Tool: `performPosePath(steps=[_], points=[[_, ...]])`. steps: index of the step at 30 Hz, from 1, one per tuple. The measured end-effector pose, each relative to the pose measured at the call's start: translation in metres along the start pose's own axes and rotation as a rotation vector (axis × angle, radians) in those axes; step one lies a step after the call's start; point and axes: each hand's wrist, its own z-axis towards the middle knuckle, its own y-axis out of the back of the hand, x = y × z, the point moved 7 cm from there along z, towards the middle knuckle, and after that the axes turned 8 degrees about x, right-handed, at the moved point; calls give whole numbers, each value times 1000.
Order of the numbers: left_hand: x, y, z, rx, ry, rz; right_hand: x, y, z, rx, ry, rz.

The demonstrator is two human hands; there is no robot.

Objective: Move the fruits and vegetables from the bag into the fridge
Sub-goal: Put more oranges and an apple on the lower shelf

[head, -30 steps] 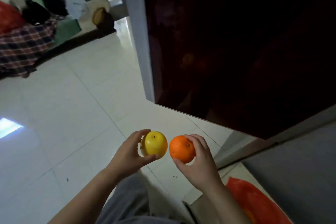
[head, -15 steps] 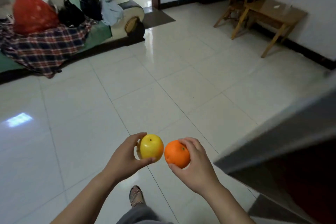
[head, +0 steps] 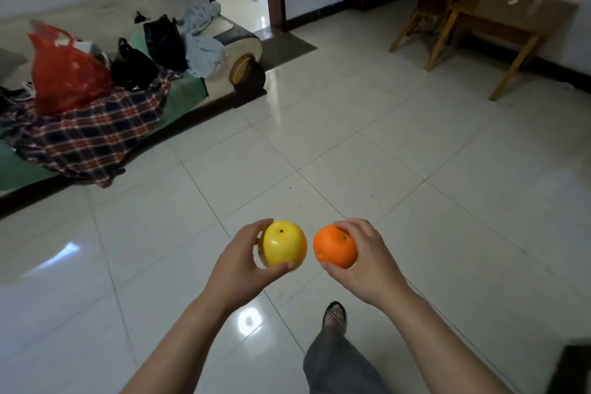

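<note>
Holding at lower centre of the frame: your left grip [head: 243, 269] wraps the yellow fruit [head: 283, 243], your right grip [head: 364, 265] wraps the orange [head: 334, 246], the two fruits just apart. Both look round and smooth, so a knock between them or a slack thumb could drop one onto the glossy floor [head: 399, 153], where it would likely roll. Open tile lies ahead; a dark edge [head: 572, 371] at lower right crowds your right side.
</note>
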Motion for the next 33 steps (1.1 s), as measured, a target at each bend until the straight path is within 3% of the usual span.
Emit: performPosePath(steps=[7,13,21,33], points=[[-55,-35,147,131,-112,-5,-73,78,91,-115,-110,13],[-137,-100,265,328,-269,33,-146,165,116,-232,-234,-26],[-278,-255,347,713,-534,-18,-256,271,40,-551,-609,-59],[-523,-478,381,1236,-1048,89,-379,405,-94,-1058,-1117,61]])
